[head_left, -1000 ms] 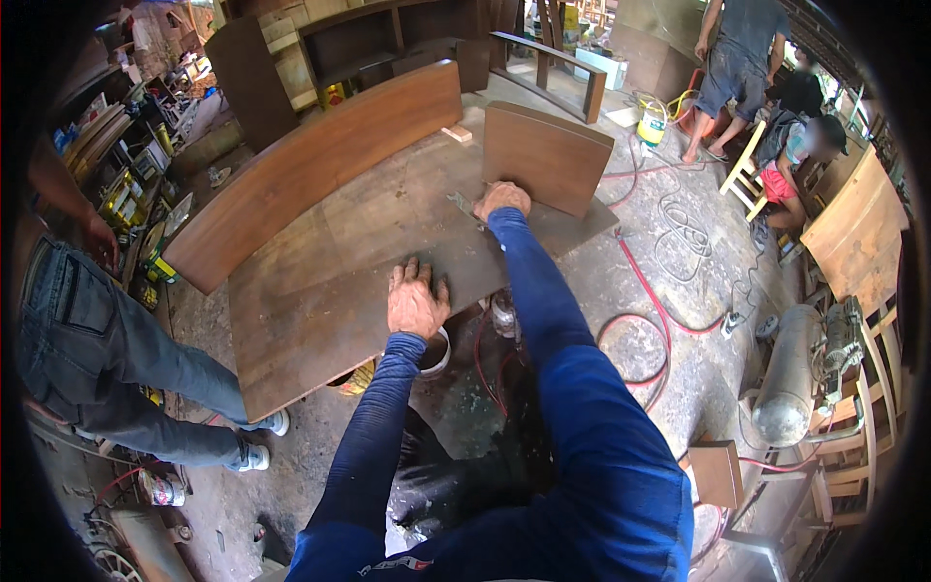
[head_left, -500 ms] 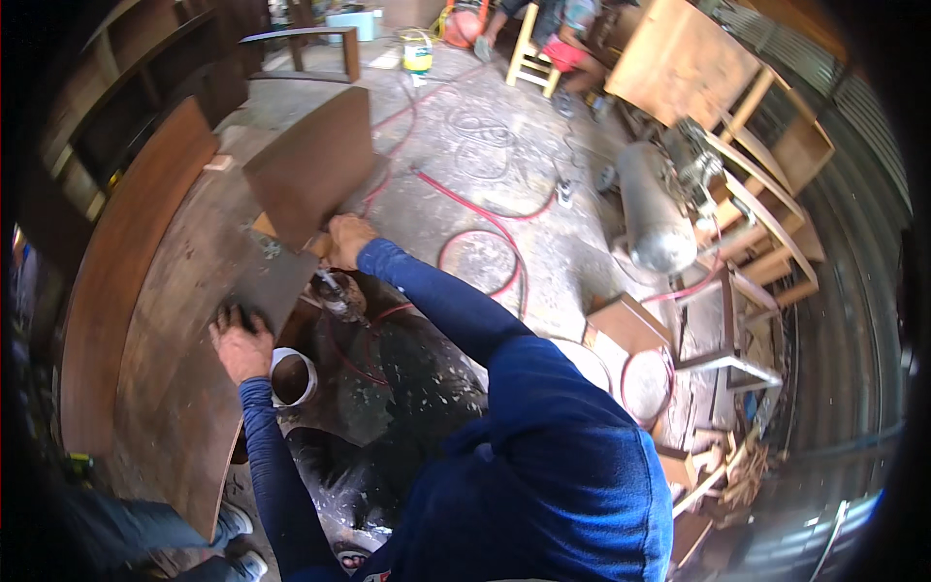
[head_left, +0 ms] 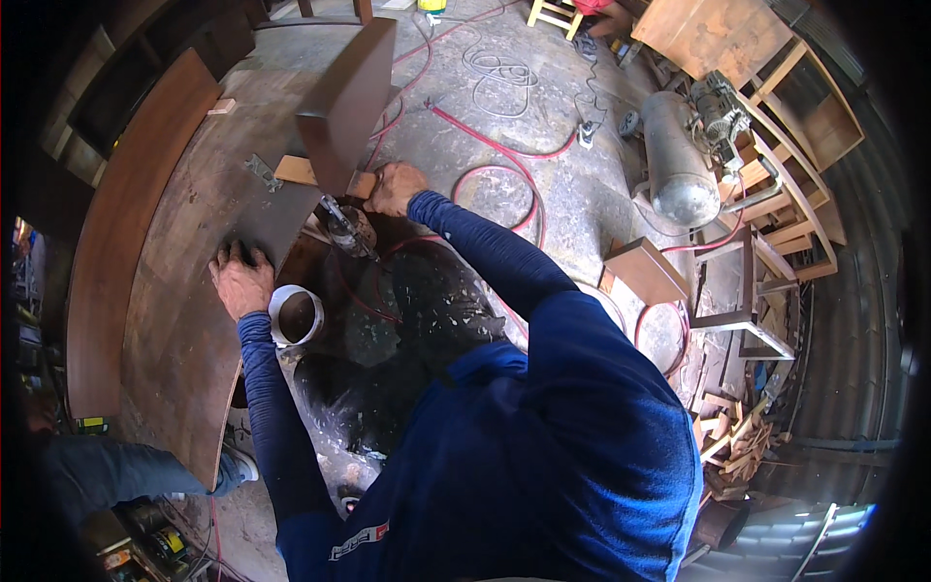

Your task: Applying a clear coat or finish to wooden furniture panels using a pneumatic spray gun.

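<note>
The left hand [head_left: 240,279] lies flat, fingers spread, palm down on the large brown wooden panel [head_left: 170,291], near that panel's right edge; its grip is wide and holds nothing, only pressing on the board. The right hand [head_left: 393,187] reaches further out and rests at the lower end of an upright brown board [head_left: 349,92] that stands on the panel's far right corner. The fingers curl over a small pale wood block [head_left: 294,170] at the foot of that board, though whether they truly clamp it cannot be told. Just below the right hand and between the two arms sits a round power tool [head_left: 347,230] with a cord, touching neither hand as far as can be seen. A white ring-shaped cup [head_left: 295,315] stands just right of the left wrist, off the panel's edge.

Counted: one large panel, one upright board, one curved long board [head_left: 121,209] along the panel's left edge, one small metal bracket [head_left: 262,172] lying on the panel. On the floor to the right lie red hoses [head_left: 504,155], one grey air tank [head_left: 676,160] and one small wooden box [head_left: 645,270].
</note>
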`<state>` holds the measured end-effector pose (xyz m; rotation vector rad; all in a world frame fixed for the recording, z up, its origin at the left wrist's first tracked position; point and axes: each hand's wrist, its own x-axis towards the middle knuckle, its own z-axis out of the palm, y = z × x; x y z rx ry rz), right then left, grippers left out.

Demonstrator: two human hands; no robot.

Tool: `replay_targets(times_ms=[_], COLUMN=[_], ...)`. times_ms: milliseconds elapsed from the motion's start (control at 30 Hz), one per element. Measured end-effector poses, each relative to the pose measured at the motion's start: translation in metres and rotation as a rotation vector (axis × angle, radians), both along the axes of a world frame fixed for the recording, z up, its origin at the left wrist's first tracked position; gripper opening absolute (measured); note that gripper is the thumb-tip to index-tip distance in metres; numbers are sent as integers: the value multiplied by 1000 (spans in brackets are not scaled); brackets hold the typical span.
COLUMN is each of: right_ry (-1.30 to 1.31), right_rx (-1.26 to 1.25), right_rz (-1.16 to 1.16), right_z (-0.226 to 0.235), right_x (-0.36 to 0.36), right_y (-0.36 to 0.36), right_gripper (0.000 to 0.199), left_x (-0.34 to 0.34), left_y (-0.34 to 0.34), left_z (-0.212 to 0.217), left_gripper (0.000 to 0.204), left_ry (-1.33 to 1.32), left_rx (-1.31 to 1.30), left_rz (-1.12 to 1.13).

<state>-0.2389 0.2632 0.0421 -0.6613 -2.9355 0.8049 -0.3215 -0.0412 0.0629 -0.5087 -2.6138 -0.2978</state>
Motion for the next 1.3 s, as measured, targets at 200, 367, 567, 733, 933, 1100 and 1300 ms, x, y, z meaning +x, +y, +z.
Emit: replay_targets(times_ms=[200,367,567,733,933,1100,1300], right_ry=[55,156,336,270,152,-52,-174], right_rx=[24,-19,53,206,130,159,118], right_rz=[-67,-158,-372,-578,-909,-1172,-1325], right_z=[11,7,-33,-70,-140,-213,-295], right_x=[24,72,145,212,258,269,276], right_y=[9,25,58,125,212,274,315], right_gripper=[51,37,25,33,44,40,41], left_x=[-9,-24,-38,-38,-36,-40,-38], left_y=[-7,-17,-30,-31,-30,-25,-20], left_z=[-9,-20,-31,-32,-33,-32,-28], left_gripper=[46,47,48,49,45,43,42], left_ry=[77,73,63,91,81,83,54], left_rx=[-75,-109,-215,-203,-209,-272,-236], left_rz=[-30,-102,-137,-162,-169,-170,-235])
